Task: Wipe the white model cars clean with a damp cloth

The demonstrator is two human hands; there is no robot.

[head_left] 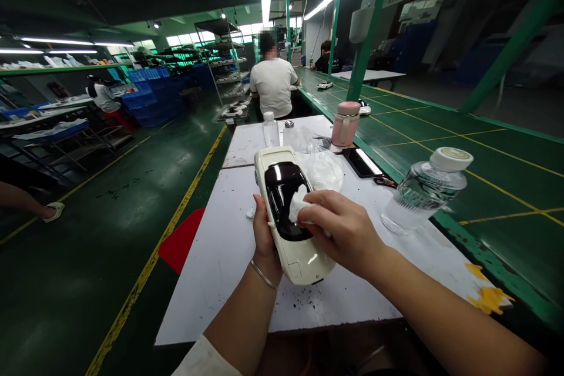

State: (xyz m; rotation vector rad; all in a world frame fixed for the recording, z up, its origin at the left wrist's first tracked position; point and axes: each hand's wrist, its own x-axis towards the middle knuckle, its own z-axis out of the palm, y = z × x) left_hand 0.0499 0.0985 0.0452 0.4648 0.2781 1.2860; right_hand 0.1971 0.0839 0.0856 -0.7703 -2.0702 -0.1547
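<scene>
My right hand (346, 226) pinches a crumpled white tissue (299, 202) against the dark glass of the white model car (296, 252), and my left hand (265, 235) cups the car's side, fingers curled beneath. The car is tilted above the white worktable (211, 247), and from it everything spreads out: a clear plastic bag (324, 170) just beyond, a pink tumbler (346, 123) farther back, a black phone (361, 163) to its right, and a capped water bottle (423, 191) nearer me, right of the car.

The head camera looks forward and down from above the desk (211, 258)'s near edge, with the aisle (145, 205) toward ten o'clock.
</scene>
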